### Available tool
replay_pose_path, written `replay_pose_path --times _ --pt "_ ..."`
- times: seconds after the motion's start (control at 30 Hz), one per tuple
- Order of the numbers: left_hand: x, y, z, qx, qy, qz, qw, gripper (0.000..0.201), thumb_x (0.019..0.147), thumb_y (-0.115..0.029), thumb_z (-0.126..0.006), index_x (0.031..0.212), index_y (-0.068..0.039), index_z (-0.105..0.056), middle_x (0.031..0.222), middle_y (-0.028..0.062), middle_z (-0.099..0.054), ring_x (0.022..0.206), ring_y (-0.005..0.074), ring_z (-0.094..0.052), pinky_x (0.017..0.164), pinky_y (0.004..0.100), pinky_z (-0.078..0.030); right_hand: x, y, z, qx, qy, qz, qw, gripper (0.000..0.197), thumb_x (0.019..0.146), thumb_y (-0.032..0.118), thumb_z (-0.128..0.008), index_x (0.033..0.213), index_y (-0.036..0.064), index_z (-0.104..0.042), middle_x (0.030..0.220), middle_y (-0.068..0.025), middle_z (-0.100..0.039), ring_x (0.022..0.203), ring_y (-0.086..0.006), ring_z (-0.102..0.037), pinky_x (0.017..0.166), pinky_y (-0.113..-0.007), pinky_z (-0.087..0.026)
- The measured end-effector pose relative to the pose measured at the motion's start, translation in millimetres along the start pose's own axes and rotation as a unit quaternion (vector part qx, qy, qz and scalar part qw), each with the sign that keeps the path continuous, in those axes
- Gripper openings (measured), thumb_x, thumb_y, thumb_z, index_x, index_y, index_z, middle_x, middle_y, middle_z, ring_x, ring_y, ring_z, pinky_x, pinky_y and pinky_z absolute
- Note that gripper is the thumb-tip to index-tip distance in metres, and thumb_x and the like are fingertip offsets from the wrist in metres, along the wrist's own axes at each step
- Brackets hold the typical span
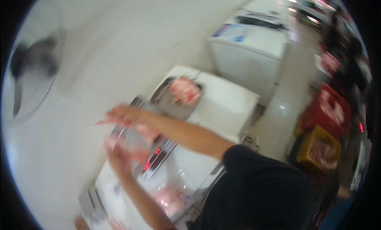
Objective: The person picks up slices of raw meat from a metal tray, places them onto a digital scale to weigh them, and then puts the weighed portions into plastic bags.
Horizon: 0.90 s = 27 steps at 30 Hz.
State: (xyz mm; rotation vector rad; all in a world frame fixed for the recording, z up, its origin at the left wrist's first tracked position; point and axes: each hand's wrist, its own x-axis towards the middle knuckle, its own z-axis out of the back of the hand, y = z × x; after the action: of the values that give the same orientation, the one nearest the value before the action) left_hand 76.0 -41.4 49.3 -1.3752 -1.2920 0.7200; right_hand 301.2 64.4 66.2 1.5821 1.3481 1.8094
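Note:
A digital scale [155, 160] with red lit digits stands on a white top. My right hand [124, 112] reaches over it from the right, closed on a strip of raw pink meat [147, 132] that hangs below the wrist. Nearer, my left hand [115, 147] has its fingers around another piece of raw meat [137, 153], beside the display. Both hands are smeared by motion, so single fingers are hard to make out. The scale's pan is partly hidden under the hands and meat. Beyond my right forearm, a pile of pale pink meat [185, 91] lies on a grey tray [174, 109].
A clear bag of pink meat [170, 199] lies near my left forearm. A white chest freezer [246, 65] stands behind. Along the right are a red crate [323, 95] and a yellow crate [335, 144], both holding meat. A fan [35, 61] is by the left wall.

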Motion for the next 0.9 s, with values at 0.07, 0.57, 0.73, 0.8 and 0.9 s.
replay_pose_path --times 0.07,0.57,0.73,0.8,0.9 --pt "-3.5 -5.4 -5.6 0.010 -0.043 -0.036 0.998 0.051 0.113 -0.038 -0.053 0.154 -0.007 -0.048 0.138 0.0072 -0.061 0.123 0.0188 -0.062 0.104 0.0378 -0.053 -16.2 33.1 -21.1 0.016 0.003 -0.014 1.000 0.035 0.094 0.017 -0.079 0.124 0.0046 -0.064 0.098 -0.0027 -0.070 0.100 -0.0135 -0.067 0.084 -0.033 -0.059" --pt "-23.3 -20.3 -134.4 -0.031 -0.137 -0.031 0.990 0.030 0.112 -0.030 -0.055 0.129 -0.006 -0.063 0.105 0.0023 -0.068 0.089 0.0121 -0.066 0.073 0.0294 -0.054 -136.8 88.0 1.9 -0.141 -0.130 0.051 0.980 0.038 0.090 -0.002 -0.077 0.127 0.0027 -0.072 0.105 -0.0025 -0.074 0.091 -0.0081 -0.067 0.073 -0.027 -0.058" --pt "-3.9 9.8 -159.1 0.007 -0.107 -0.051 0.993 0.045 0.109 -0.044 -0.059 0.134 -0.007 -0.063 0.111 0.0042 -0.069 0.097 0.0169 -0.067 0.081 0.0330 -0.055 -164.4 92.4 42.8 -0.164 -0.136 0.028 0.977 0.043 0.084 0.013 -0.083 0.125 0.0031 -0.073 0.108 -0.0075 -0.077 0.096 -0.0132 -0.072 0.079 -0.032 -0.061" --pt "2.0 9.4 -176.9 -0.010 0.022 -0.044 0.999 0.045 0.109 -0.032 -0.058 0.142 -0.001 -0.059 0.136 0.0151 -0.067 0.117 0.0245 -0.069 0.093 0.0359 -0.060 -166.6 69.8 65.7 -0.206 -0.162 0.094 0.961 0.047 0.080 0.015 -0.084 0.124 0.0028 -0.074 0.114 -0.0121 -0.078 0.102 -0.0177 -0.073 0.090 -0.037 -0.060" --pt "-10.7 -3.5 -185.2 0.055 -0.013 -0.057 0.997 0.042 0.108 -0.022 -0.063 0.141 0.002 -0.056 0.130 0.0164 -0.068 0.114 0.0248 -0.070 0.091 0.0362 -0.061 -172.6 88.0 48.5 -0.175 -0.198 0.126 0.956 0.035 0.085 0.018 -0.079 0.115 0.0016 -0.074 0.103 -0.0153 -0.077 0.095 -0.0246 -0.073 0.085 -0.040 -0.058"
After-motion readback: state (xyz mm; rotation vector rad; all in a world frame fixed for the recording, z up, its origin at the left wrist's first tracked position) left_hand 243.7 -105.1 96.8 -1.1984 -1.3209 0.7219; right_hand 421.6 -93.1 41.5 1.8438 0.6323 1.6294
